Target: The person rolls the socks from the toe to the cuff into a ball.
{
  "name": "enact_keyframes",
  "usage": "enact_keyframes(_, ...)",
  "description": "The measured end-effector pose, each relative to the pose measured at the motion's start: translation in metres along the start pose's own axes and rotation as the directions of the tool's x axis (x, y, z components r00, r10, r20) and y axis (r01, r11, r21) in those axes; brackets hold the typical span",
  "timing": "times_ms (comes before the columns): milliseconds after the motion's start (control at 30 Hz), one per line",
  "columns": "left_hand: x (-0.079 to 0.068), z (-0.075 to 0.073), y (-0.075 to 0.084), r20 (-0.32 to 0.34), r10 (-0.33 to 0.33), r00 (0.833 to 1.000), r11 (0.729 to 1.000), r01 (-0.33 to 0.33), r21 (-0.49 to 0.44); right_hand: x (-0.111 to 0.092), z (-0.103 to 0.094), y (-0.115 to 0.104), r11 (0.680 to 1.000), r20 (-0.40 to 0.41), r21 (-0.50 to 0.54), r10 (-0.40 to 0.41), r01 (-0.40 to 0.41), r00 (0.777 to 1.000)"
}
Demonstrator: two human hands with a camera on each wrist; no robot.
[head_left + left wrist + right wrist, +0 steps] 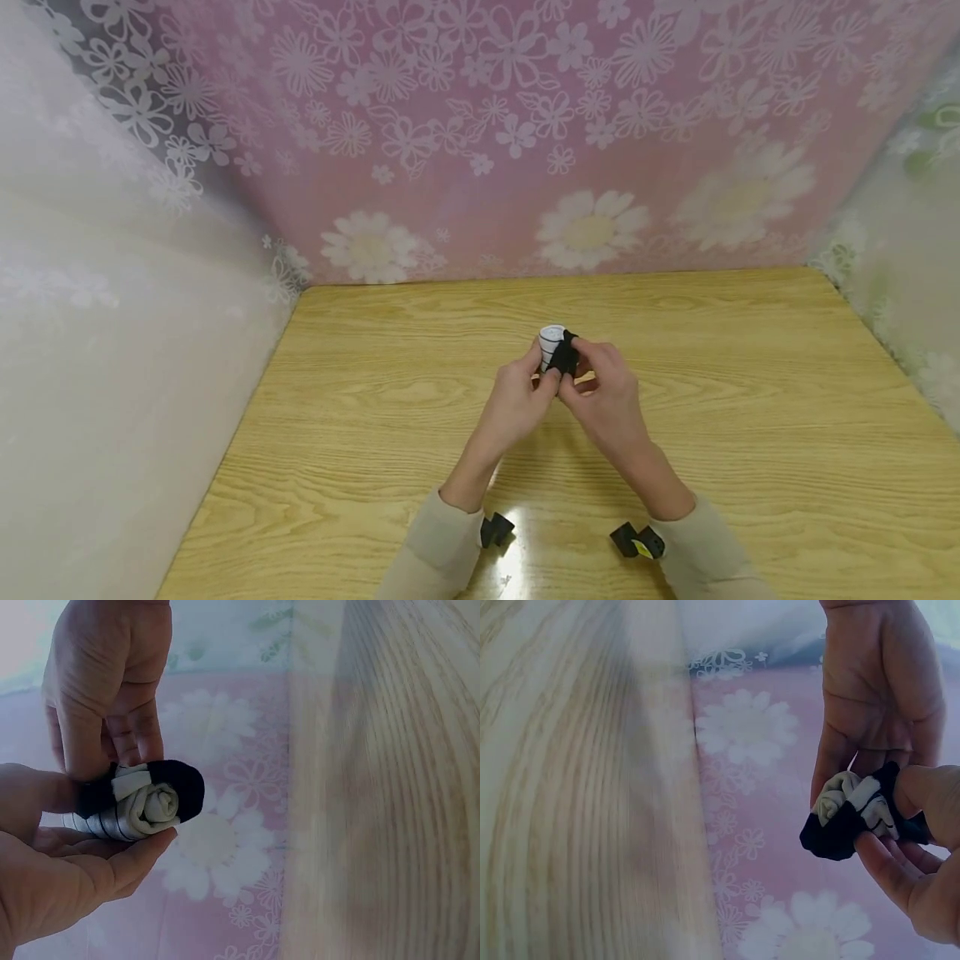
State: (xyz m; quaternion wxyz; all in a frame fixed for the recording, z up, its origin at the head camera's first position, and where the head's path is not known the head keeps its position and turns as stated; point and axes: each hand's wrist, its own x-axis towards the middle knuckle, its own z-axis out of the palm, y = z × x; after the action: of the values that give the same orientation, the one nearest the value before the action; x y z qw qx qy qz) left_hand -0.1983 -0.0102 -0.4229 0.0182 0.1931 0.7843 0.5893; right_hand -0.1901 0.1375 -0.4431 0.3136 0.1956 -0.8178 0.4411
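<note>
Both hands hold one small rolled bundle, seemingly socks, above the table. The sock roll (551,339) is white with thin dark stripes, and a black band wraps part of it. Its coiled white end (161,802) shows in the left wrist view, with black fabric around it. My left hand (517,396) grips the roll from the left, thumb toward me. From the right, my right hand (609,400) pinches the black fabric (832,836) between thumb and fingers. The two thumbs are close together at the near side of the roll.
The wood-grain table (360,417) lies under the hands. A pink flowered curtain (465,167) hangs along its back edge, and pale panels stand at both sides. Small black devices (497,530) sit at both sleeve cuffs. Light glares off the table's near part.
</note>
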Motion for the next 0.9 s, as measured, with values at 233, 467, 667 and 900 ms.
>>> enact_keyframes(233, -0.001, 0.001, -0.002, -0.027, -0.02, 0.999, 1.0, 0.019, -0.023, -0.005, 0.008, -0.001, 0.994, 0.009, -0.063, -0.086, 0.086, 0.996)
enact_keyframes(467, 0.001, 0.002, -0.008, -0.042, 0.008, 0.999, 1.0, -0.008, 0.003, -0.007, 0.013, -0.005, 0.987, 0.009, -0.11, -0.119, 0.119, 0.993)
enact_keyframes(667, 0.003, 0.004, -0.011, 0.051, 0.039, 0.998, 0.999, -0.038, -0.015, -0.006, 0.009, -0.004, 0.982, 0.004, -0.141, -0.124, 0.124, 0.992)
enact_keyframes(900, 0.003, 0.0, -0.014, 0.152, 0.044, 0.987, 0.999, -0.043, -0.01, 0.003, -0.003, -0.001, 0.98, 0.103, -0.123, -0.143, 0.155, 0.984)
